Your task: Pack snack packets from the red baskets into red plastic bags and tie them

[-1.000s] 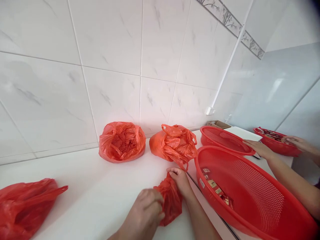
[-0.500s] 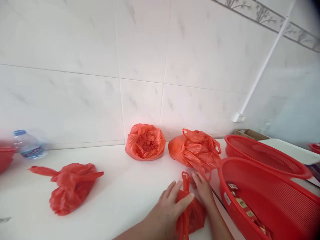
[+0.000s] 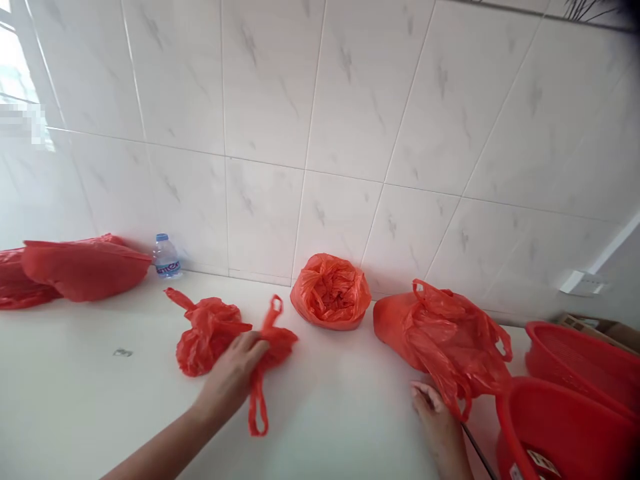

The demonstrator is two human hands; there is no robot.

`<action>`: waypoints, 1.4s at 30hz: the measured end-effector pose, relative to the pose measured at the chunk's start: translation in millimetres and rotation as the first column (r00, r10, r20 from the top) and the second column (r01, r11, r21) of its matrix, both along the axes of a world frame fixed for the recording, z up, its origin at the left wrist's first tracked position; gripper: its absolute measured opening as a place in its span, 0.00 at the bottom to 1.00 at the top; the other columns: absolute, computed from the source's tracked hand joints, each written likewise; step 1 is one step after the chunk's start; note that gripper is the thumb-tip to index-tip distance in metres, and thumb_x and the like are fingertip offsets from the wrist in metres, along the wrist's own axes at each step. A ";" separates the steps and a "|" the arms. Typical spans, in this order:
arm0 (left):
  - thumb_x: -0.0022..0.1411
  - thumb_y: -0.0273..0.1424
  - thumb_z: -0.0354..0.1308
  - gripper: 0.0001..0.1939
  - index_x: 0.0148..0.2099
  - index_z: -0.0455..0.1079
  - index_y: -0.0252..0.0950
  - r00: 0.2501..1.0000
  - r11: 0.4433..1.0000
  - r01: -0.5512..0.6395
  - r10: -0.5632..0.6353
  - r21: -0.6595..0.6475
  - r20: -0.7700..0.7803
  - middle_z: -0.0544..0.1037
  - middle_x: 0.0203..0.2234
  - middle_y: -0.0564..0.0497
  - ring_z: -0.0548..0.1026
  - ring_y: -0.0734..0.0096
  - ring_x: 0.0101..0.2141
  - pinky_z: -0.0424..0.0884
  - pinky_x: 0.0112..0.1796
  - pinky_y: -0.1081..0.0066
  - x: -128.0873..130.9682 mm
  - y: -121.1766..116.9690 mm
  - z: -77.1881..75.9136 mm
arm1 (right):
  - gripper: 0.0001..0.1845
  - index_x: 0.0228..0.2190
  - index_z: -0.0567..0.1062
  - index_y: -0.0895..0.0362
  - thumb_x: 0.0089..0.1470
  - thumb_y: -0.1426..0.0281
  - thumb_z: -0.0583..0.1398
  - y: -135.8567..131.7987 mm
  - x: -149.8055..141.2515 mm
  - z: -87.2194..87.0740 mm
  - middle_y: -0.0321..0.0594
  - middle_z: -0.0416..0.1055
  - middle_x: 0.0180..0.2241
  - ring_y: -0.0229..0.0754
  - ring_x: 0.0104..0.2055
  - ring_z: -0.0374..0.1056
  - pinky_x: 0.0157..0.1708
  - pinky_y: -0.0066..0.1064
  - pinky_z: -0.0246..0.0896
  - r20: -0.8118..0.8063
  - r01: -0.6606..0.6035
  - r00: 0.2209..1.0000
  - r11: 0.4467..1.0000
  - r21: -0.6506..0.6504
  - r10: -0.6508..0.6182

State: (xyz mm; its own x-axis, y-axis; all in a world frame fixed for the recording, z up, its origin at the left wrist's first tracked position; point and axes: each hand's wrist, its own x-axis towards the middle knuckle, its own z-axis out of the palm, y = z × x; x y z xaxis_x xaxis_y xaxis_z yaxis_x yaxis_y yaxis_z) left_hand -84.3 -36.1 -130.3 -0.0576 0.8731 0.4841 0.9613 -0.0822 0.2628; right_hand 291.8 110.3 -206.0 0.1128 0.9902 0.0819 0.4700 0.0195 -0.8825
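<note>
My left hand (image 3: 243, 357) grips a small red plastic bag (image 3: 281, 343) by its gathered top. The bag's loop handles stick out above and below the fingers. Just left of it a second tied red bag (image 3: 200, 343) lies on the white table (image 3: 320, 427). My right hand (image 3: 437, 417) rests low at the right, its fingers loosely bent and apart, with nothing visible in them. Right above that hand droop the handles of a large bundle of red plastic bags (image 3: 450, 333). An open-mouthed red bag (image 3: 331, 293) stands against the wall between the hands.
Two red plastic baskets (image 3: 565, 413) stand at the right, with a cardboard box (image 3: 600, 330) behind. A water bottle (image 3: 167, 257) and red bags or cloth (image 3: 85, 270) lie along the wall at the left. Tiled wall (image 3: 265, 213) bounds the back.
My left hand has carried the small red bag leftward, beside the other tied bag. The right hand has come away from it and stays at the right. The view has turned left.
</note>
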 end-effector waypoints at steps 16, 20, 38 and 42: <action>0.61 0.37 0.52 0.25 0.61 0.58 0.43 0.984 0.983 0.081 -0.053 0.166 -0.170 0.56 0.63 0.40 0.55 0.43 0.62 0.63 0.53 0.45 -0.5 38.4 1.7 | 0.11 0.31 0.74 0.53 0.55 0.66 0.51 -36.5 -58.6 29.1 0.42 0.74 0.33 0.45 0.35 0.69 0.36 0.36 0.62 0.249 -0.082 0.969 0.950 0.300 0.005; 0.61 0.30 0.54 0.23 0.58 0.61 0.45 0.906 0.896 0.422 -0.412 0.141 -0.092 0.56 0.63 0.43 0.59 0.51 0.60 0.67 0.52 0.52 84.3 64.9 36.8 | 0.12 0.37 0.73 0.56 0.58 0.69 0.51 -51.1 -68.9 47.7 0.47 0.70 0.36 0.47 0.40 0.67 0.40 0.38 0.62 0.299 0.006 0.922 0.780 0.625 -0.246; 0.53 0.40 0.62 0.40 0.65 0.51 0.42 0.869 0.862 0.495 -0.490 -0.107 0.071 0.47 0.66 0.38 0.64 0.40 0.56 0.69 0.46 0.51 260.8 203.4 76.7 | 0.40 0.64 0.42 0.63 0.58 0.58 0.50 -10.9 -29.0 28.0 0.60 0.44 0.64 0.56 0.64 0.48 0.55 0.47 0.54 0.044 0.194 0.970 0.863 0.466 -0.241; 0.40 0.41 0.69 0.52 0.65 0.50 0.46 0.916 0.889 0.401 -0.391 -0.222 0.088 0.48 0.65 0.36 0.62 0.32 0.55 0.66 0.46 0.46 243.2 212.6 59.6 | 0.40 0.63 0.47 0.64 0.58 0.53 0.49 -15.3 -29.2 36.6 0.60 0.57 0.59 0.55 0.57 0.61 0.50 0.43 0.59 -0.038 0.258 0.965 0.905 0.339 -0.261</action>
